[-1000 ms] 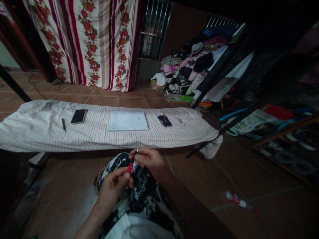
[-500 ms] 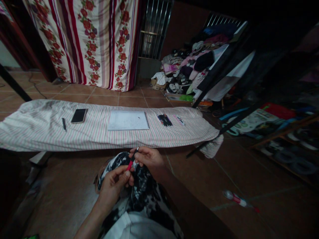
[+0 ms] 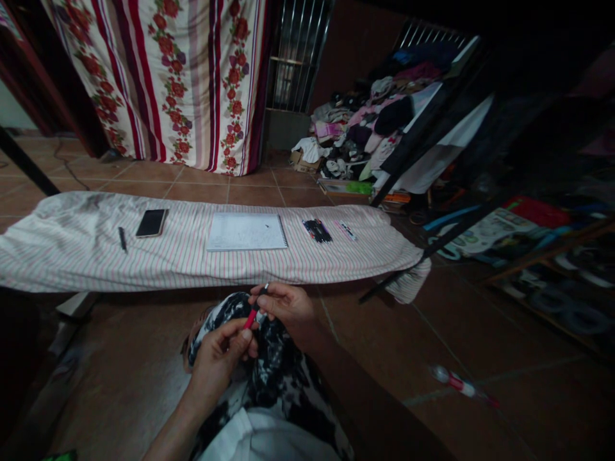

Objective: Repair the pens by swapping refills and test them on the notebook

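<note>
Over my lap, both hands hold one red and black pen (image 3: 254,310). My left hand (image 3: 218,355) pinches its red lower end. My right hand (image 3: 286,304) is closed around the black upper end, with the tip poking out above the fingers. Just beyond them runs a long board covered in striped cloth (image 3: 182,256). On it lie a spiral notebook (image 3: 246,232), a dark phone (image 3: 151,223), a single black pen (image 3: 123,239) and a bunch of pens (image 3: 317,231).
A floral curtain (image 3: 182,77) hangs at the back. Clothes are piled (image 3: 369,128) at the back right beside a dark frame. A red and white object (image 3: 454,381) lies on the tiled floor to my right. Cluttered shelves (image 3: 542,256) stand at the far right.
</note>
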Demonstrator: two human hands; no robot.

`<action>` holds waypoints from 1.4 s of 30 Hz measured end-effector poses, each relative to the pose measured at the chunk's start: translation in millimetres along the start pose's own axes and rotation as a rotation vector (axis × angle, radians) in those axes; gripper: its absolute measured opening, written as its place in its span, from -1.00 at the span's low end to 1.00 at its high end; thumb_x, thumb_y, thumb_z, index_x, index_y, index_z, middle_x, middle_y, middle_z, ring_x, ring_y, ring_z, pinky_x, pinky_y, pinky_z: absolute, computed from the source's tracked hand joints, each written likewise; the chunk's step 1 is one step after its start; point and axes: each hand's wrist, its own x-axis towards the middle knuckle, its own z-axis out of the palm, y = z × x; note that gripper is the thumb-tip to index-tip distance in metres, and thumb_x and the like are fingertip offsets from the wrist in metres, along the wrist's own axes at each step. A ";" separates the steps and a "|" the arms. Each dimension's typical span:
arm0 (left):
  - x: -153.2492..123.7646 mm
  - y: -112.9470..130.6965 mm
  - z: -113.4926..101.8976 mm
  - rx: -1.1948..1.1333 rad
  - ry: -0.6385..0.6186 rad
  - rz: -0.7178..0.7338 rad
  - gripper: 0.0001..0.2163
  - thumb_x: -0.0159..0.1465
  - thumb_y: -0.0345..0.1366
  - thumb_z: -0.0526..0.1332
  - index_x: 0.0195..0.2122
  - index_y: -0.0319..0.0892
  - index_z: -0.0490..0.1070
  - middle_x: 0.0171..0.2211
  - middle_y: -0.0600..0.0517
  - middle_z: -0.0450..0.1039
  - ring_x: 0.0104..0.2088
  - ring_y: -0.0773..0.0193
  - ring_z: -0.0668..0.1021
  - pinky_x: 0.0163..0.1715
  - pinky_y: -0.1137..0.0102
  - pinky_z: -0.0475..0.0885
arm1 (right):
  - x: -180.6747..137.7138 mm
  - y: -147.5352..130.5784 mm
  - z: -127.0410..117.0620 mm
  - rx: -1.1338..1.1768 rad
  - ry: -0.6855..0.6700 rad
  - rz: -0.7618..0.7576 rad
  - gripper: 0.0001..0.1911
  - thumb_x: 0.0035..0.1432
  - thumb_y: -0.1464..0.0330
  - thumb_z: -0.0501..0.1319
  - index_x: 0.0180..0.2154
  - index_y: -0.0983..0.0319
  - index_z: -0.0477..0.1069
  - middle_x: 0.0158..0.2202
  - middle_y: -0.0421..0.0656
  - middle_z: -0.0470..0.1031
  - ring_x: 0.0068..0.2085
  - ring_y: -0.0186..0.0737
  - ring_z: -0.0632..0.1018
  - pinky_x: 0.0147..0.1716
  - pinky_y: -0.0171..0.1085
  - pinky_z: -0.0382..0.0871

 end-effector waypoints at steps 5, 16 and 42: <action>-1.4 -0.8 1.1 -0.023 -0.035 -0.004 -0.67 0.08 -0.06 0.28 -0.31 -0.26 0.53 -0.63 0.06 0.42 -0.56 0.34 0.39 -0.51 0.45 0.25 | -3.9 -7.6 -1.5 -0.037 -0.040 0.008 -0.72 -0.09 0.20 0.32 -0.35 0.25 0.54 -0.41 -0.17 0.58 -0.48 -0.39 0.48 -0.44 -0.35 0.35; -4.2 -1.1 0.3 -0.132 -0.073 -0.052 -0.69 0.10 -0.10 0.29 -0.29 -0.26 0.53 -0.65 0.06 0.39 -0.57 0.36 0.35 -0.52 0.45 0.19 | -7.4 -16.7 -0.5 -0.117 -0.100 -0.013 -0.76 -0.03 0.24 0.27 -0.34 0.25 0.52 -0.40 -0.17 0.57 -0.46 -0.39 0.46 -0.43 -0.35 0.34; -4.4 0.9 -2.5 -0.028 0.014 0.020 -0.70 0.07 -0.10 0.30 -0.30 -0.24 0.54 -0.62 0.07 0.42 -0.55 0.33 0.41 -0.50 0.45 0.30 | -3.2 -7.7 5.7 -0.044 -0.071 -0.025 -0.70 -0.08 0.20 0.32 -0.32 0.27 0.51 -0.39 -0.15 0.58 -0.48 -0.42 0.47 -0.45 -0.37 0.35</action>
